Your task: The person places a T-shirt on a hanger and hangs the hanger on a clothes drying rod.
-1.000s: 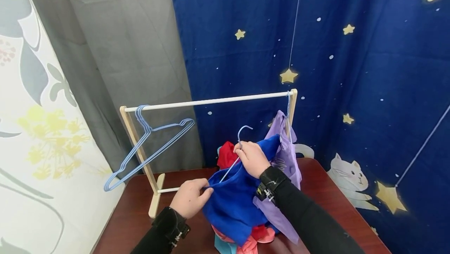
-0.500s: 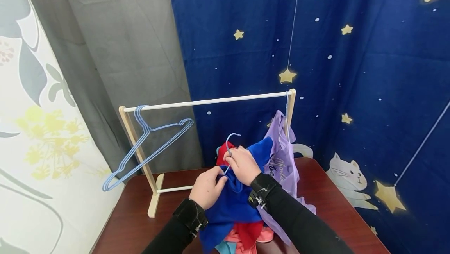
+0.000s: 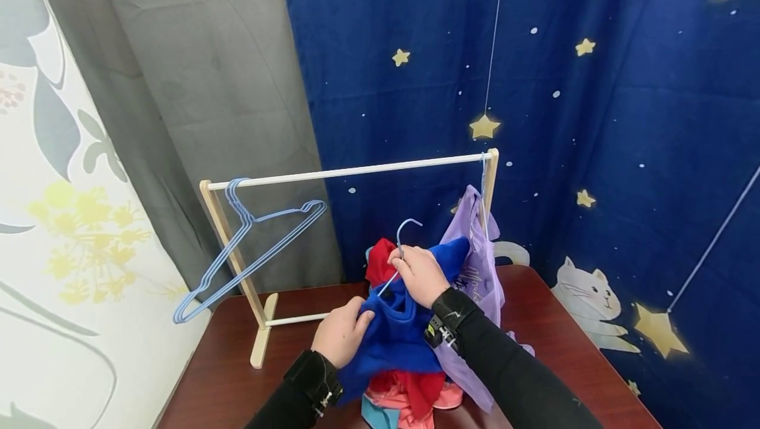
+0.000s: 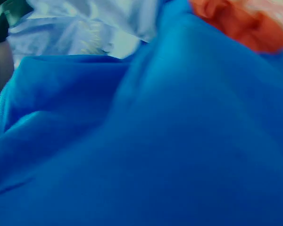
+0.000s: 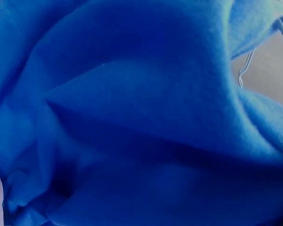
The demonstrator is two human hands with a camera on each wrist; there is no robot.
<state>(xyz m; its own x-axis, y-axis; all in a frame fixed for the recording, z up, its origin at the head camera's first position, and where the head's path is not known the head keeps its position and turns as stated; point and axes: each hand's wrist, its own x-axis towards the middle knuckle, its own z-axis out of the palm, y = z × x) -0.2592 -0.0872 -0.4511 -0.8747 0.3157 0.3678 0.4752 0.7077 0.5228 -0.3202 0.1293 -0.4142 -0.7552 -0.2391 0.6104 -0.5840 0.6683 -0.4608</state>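
A blue garment (image 3: 398,336) lies on a heap of clothes on the brown table (image 3: 237,376). My right hand (image 3: 418,274) grips the neck of a light blue wire hanger (image 3: 402,237) whose hook stands up above the garment. My left hand (image 3: 343,331) pinches the garment's left edge, next to the hanger's wire arm. Blue cloth (image 4: 141,141) fills the left wrist view, and the same blue cloth (image 5: 132,117) fills the right wrist view; neither hand shows there.
A small wooden rack with a white rail (image 3: 350,170) stands at the table's back. Several empty blue hangers (image 3: 249,244) hang at its left end, a purple garment (image 3: 475,251) at its right. Red (image 3: 382,264) and pink clothes (image 3: 415,409) lie under the blue one. Curtains close behind.
My left hand went from the garment's left edge up to the hanger's neck and has come back down to the left edge. The right hand and hanger dipped left, then rose slightly.
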